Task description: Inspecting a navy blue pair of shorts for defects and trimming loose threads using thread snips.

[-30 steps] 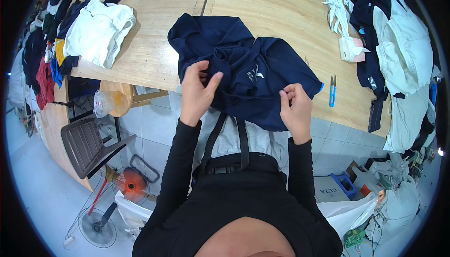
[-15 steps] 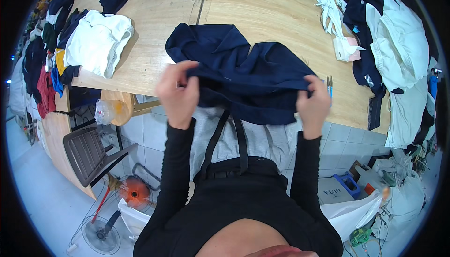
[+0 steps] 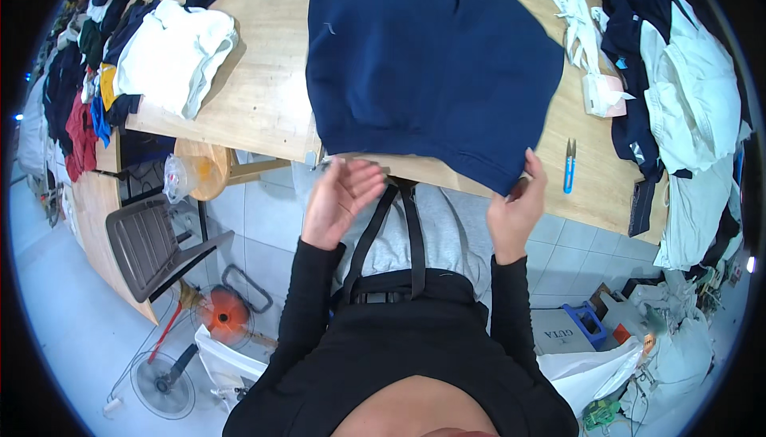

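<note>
A pair of navy shorts (image 3: 431,62) lies spread on the wooden table (image 3: 263,118), waistband edge toward me and a notch between the legs at the far side. A short pale thread rests on the cloth near its far left corner. At the near right corner, my right hand (image 3: 515,210) pinches the waistband between thumb and fingers. My left hand (image 3: 341,202) is open, palm turned up, just off the near left edge of the shorts and holding nothing. Blue-handled thread snips (image 3: 570,167) lie on the table to the right of my right hand.
Folded white garments (image 3: 175,58) sit at the left. On the right are a pink tissue box (image 3: 604,96), white straps (image 3: 580,30) and piled pale garments (image 3: 690,86). A brown chair (image 3: 148,242), wooden stool (image 3: 209,170) and fan (image 3: 163,385) stand below left.
The bunched shorts have been flung away from me and now lie flat. My left hand has let go of them and opened; the right has moved slightly down and left, still gripping.
</note>
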The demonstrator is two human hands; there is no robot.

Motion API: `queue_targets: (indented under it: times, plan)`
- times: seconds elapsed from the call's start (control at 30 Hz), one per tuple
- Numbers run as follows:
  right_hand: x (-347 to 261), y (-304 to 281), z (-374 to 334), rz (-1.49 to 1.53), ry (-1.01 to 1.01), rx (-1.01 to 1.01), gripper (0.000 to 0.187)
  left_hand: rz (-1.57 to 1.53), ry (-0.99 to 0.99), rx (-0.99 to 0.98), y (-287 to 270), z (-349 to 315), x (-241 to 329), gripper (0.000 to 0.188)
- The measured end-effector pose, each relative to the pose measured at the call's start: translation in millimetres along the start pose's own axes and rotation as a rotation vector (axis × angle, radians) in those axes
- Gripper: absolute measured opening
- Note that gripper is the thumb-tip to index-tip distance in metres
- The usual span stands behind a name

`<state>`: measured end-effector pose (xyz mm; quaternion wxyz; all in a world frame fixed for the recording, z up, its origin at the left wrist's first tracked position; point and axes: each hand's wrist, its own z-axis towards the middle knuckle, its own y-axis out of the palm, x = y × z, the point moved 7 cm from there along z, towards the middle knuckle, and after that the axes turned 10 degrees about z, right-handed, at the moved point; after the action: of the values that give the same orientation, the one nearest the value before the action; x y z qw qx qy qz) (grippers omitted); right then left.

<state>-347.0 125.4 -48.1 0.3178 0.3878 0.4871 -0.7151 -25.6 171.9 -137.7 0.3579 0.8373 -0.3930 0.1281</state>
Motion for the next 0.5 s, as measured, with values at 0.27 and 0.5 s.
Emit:
queue_targets:
  times: [0.27, 0.5]
  plan:
    - [18, 4, -43, 0.235, 0.237, 0.149, 0.055, 0.02, -0.084, -0.132, 51, -3, -36, 0.047]
    - [24, 52, -73, 0.848, 0.907, -0.476, 0.031, -0.031, -0.008, 0.043, 68, 28, -41, 0.021]
